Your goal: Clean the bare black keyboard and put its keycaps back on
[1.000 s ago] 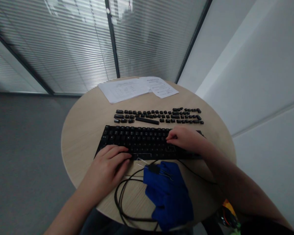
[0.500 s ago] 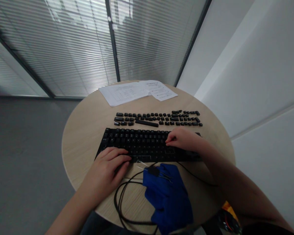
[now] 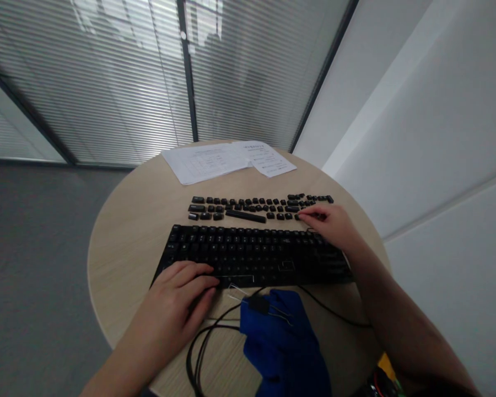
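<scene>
A black keyboard (image 3: pixel 240 253) lies across the round wooden table, with key caps on its upper rows and its lower and right parts bare. My left hand (image 3: pixel 182 298) rests on its lower left corner, fingers spread and holding nothing. Behind the keyboard lie rows of loose black key caps (image 3: pixel 287 209), with a long space bar (image 3: pixel 245 216) among them. My right hand (image 3: pixel 328 220) is at the right part of these rows, thumb and fingertips pinched at a small key cap; whether it grips that cap is unclear.
White printed papers (image 3: pixel 215 161) lie at the table's far edge. In front of the keyboard are a blue cloth (image 3: pixel 285 347), a wire tool with a dark handle (image 3: pixel 258 304) on it, and a looped black cable (image 3: pixel 200 353). Blinds and a white wall stand beyond.
My right hand has moved from over the keyboard, back and to the right, to the loose key caps. My left hand stays on the keyboard. The view has shifted slightly.
</scene>
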{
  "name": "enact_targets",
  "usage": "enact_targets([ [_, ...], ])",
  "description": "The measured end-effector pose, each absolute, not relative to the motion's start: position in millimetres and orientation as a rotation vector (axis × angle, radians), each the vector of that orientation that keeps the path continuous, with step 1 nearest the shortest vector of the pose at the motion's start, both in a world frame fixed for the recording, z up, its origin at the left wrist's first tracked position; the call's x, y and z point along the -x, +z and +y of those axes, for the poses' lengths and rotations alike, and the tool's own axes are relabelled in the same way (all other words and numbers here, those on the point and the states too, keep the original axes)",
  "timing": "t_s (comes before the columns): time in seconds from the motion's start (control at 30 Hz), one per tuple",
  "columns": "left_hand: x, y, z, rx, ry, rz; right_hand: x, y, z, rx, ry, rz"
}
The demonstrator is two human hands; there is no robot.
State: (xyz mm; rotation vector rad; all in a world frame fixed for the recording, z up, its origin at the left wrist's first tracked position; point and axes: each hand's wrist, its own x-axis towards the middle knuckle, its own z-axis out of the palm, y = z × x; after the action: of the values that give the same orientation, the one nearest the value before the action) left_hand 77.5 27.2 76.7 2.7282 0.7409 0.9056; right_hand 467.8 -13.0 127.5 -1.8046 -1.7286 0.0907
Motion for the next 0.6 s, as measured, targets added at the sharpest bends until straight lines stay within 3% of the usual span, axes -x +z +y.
enact_targets([
  [0.6,-77.2,70.8,29.9,-2.729,1.030,0.694,-537.0,132.8,115.5,2.294,0.064,-2.003],
])
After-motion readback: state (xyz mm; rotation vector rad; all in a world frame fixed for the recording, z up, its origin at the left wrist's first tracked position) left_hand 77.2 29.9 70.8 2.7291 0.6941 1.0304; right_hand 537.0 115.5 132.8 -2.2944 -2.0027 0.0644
